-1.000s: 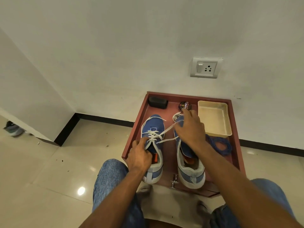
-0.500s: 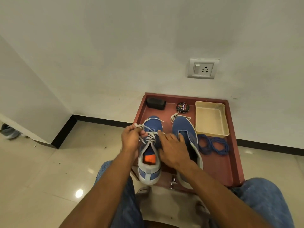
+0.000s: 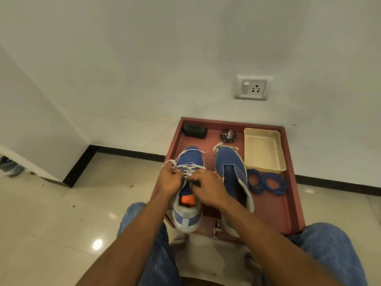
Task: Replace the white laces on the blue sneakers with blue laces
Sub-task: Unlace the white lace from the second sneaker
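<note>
Gripping a loop of white lace (image 3: pixel 172 162) at the left sneaker (image 3: pixel 188 182), the left hand (image 3: pixel 170 179) has its fingers curled round it, while the right hand (image 3: pixel 208 185) pinches the lacing over the tongue. Both sneakers stand on the red-brown tray (image 3: pixel 288 203); the right sneaker (image 3: pixel 232 172) has no lace in its eyelets, and a loose white lace (image 3: pixel 218 147) lies at its toe. Blue laces (image 3: pixel 266 182) lie coiled just right of it, before a cream tub (image 3: pixel 265 148), with a polish tin (image 3: pixel 227 135) and black case (image 3: pixel 194 131) at the tray's far edge.
</note>
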